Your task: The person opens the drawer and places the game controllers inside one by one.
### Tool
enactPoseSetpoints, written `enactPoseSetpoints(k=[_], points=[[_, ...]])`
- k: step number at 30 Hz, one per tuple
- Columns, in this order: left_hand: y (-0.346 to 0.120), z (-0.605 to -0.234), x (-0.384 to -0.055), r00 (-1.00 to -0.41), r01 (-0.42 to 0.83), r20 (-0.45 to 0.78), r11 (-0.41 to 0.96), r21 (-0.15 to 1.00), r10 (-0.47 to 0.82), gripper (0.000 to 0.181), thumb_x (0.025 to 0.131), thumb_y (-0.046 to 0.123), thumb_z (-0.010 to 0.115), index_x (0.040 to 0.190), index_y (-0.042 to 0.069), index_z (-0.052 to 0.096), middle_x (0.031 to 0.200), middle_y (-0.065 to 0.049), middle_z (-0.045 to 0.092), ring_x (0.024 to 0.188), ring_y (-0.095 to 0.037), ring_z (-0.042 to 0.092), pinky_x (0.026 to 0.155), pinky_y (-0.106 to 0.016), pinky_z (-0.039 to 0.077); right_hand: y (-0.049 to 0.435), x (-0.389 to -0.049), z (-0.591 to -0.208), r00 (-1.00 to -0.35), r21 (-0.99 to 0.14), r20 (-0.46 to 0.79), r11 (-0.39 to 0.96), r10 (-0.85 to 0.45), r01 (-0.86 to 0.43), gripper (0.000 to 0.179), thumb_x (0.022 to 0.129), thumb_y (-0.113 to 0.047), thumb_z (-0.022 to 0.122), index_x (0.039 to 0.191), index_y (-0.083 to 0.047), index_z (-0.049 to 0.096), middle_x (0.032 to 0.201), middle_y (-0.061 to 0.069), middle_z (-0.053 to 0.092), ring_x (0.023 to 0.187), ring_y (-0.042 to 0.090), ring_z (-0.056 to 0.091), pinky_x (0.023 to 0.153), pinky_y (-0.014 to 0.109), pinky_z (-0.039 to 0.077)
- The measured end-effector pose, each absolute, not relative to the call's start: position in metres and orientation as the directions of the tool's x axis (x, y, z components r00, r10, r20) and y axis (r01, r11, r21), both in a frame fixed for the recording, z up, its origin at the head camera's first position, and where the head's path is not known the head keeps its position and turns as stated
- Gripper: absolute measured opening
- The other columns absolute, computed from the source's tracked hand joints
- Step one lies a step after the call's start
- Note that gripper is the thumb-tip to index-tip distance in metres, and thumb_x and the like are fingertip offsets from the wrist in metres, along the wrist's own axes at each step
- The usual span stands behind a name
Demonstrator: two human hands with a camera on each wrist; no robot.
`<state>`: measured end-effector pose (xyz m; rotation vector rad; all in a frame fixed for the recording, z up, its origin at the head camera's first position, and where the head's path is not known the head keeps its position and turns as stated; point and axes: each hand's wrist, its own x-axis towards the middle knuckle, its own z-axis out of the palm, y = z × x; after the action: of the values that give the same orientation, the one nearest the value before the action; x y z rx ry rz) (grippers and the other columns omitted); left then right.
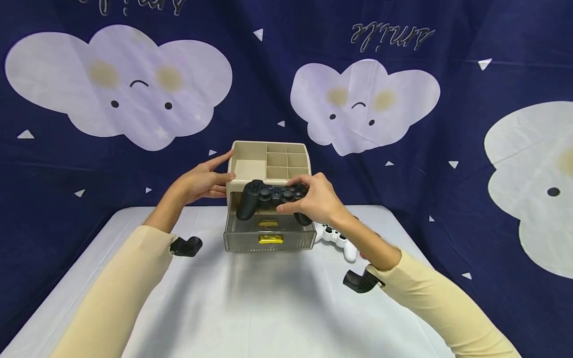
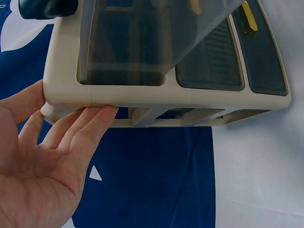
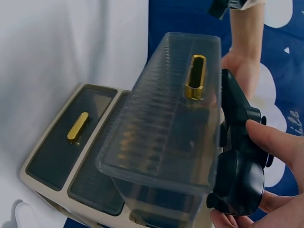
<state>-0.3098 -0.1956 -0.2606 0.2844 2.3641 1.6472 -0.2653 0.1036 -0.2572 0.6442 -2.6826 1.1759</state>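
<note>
A black game controller [image 1: 264,193] is held over the pulled-out top drawer of a cream desktop organizer [image 1: 250,170]. My right hand [image 1: 317,201] grips its right end, thumb and fingers on opposite sides. The drawer [image 1: 241,242] is smoky and see-through, with a gold handle [image 3: 195,78] on its front. In the right wrist view the controller overlaps the drawer's open top edge. My left hand [image 1: 203,180] rests against the organizer's left side near its top, and the left wrist view shows its fingers [image 2: 80,130] extended along that side wall.
A white game controller [image 1: 333,236] lies on the white table [image 1: 268,303] right of the organizer, partly hidden by my right arm. Below the pulled-out drawer are two closed drawers [image 2: 209,59]. Behind the table hangs a dark blue cloth [image 1: 264,99] with clouds.
</note>
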Motion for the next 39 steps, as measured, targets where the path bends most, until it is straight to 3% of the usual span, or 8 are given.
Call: enactPoseSetpoints(k=[6,13,25,31,39], points=[[-0.196,-0.26,-0.309,-0.953,0.021,-0.088,0.351,0.936,0.29,0.079,0.107,0.022,0.054,0.161,0.045,0.001,0.162,-0.022,0.03,0.131,-0.044,0.055,0.109,-0.052,0.047,0.096,-0.266,-0.266,-0.896,-0.615,0.291,0.651,-0.336,-0.444,0.056,0.065,-0.033,0.096,0.114,-0.016,0.074,0.114,0.011,0.058,0.11,0.025,0.046,0.093,0.039,0.044],[-0.193,-0.26,-0.31,-0.954,0.014,-0.092,0.348,0.937,0.287,0.08,0.107,0.022,0.055,0.162,0.044,0.001,0.163,-0.021,0.029,0.132,-0.044,0.055,0.109,-0.052,0.048,0.093,-0.269,-0.274,-0.896,-0.574,0.272,0.688,-0.351,-0.444,0.054,0.066,-0.032,0.095,0.113,-0.014,0.074,0.118,0.011,0.065,0.125,0.03,0.046,0.107,0.048,0.039],[-0.192,-0.26,-0.31,-0.956,0.008,-0.094,0.343,0.939,0.279,0.079,0.107,0.021,0.054,0.162,0.044,0.003,0.159,-0.023,0.033,0.131,-0.044,0.055,0.109,-0.052,0.048,0.09,-0.269,-0.284,-0.892,-0.548,0.26,0.704,-0.37,-0.452,0.056,0.067,-0.029,0.095,0.115,-0.012,0.073,0.119,0.016,0.055,0.114,0.03,0.047,0.097,0.043,0.043],[-0.191,-0.26,-0.311,-0.955,0.009,-0.094,0.343,0.939,0.282,0.079,0.107,0.021,0.054,0.162,0.043,0.002,0.159,-0.024,0.033,0.132,-0.045,0.055,0.109,-0.052,0.048,0.089,-0.273,-0.286,-0.879,-0.512,0.284,0.714,-0.383,-0.477,0.054,0.068,-0.029,0.095,0.115,-0.011,0.074,0.114,0.014,0.062,0.111,0.028,0.049,0.092,0.04,0.044],[-0.193,-0.26,-0.31,-0.951,0.012,-0.092,0.33,0.944,0.296,0.08,0.107,0.021,0.054,0.162,0.043,0.001,0.162,-0.024,0.028,0.133,-0.046,0.053,0.112,-0.055,0.043,0.087,-0.274,-0.284,-0.876,-0.453,0.263,0.751,-0.404,-0.482,0.059,0.071,-0.035,0.092,0.121,-0.009,0.073,0.12,0.011,0.069,0.12,0.031,0.056,0.101,0.044,0.047]])
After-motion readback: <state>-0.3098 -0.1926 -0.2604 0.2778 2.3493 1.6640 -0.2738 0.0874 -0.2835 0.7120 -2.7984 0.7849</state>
